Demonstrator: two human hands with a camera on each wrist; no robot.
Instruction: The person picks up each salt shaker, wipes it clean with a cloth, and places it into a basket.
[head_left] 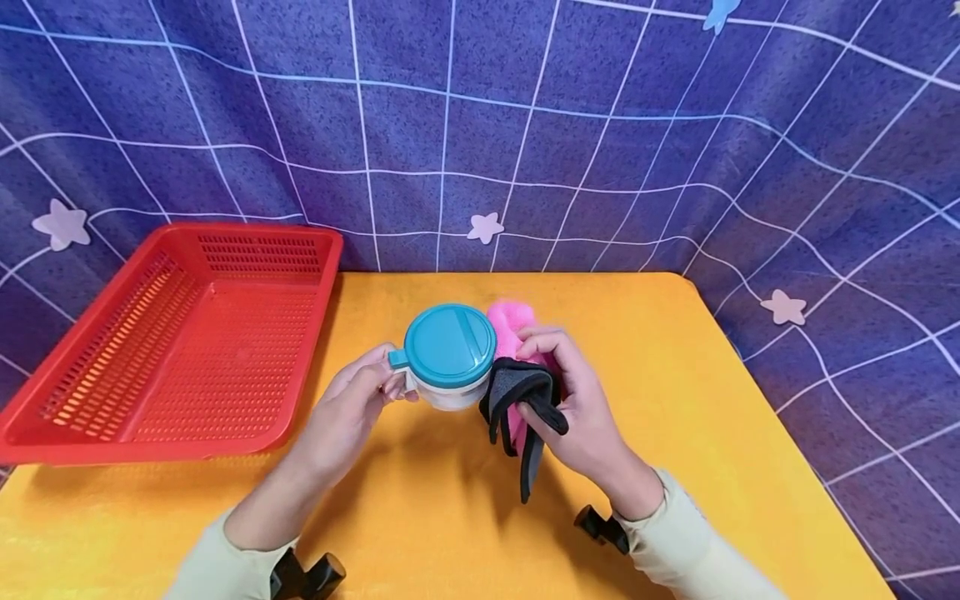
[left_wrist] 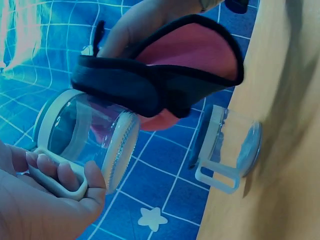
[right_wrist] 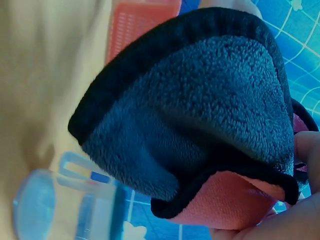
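Note:
My left hand (head_left: 348,408) grips the pale handle of a clear jar (left_wrist: 97,130) with a teal lid (head_left: 450,343), held up above the table. Its fingers curl through the handle in the left wrist view. In my right hand (head_left: 573,400) is a bunched cleaning cloth (head_left: 517,392), pink on one side and fluffy grey on the other, with black edging. The cloth lies against the side of the jar. A similar clear handled jar (left_wrist: 230,145) stands on the table beyond, seen in both wrist views and hidden in the head view.
A red perforated basket (head_left: 318,333) sits on the left of the yellow table (head_left: 637,333). A blue curtain (head_left: 420,133) with a white grid and stars hangs behind the table and along its right side. Black wrist devices (head_left: 307,577) are strapped under both sleeves.

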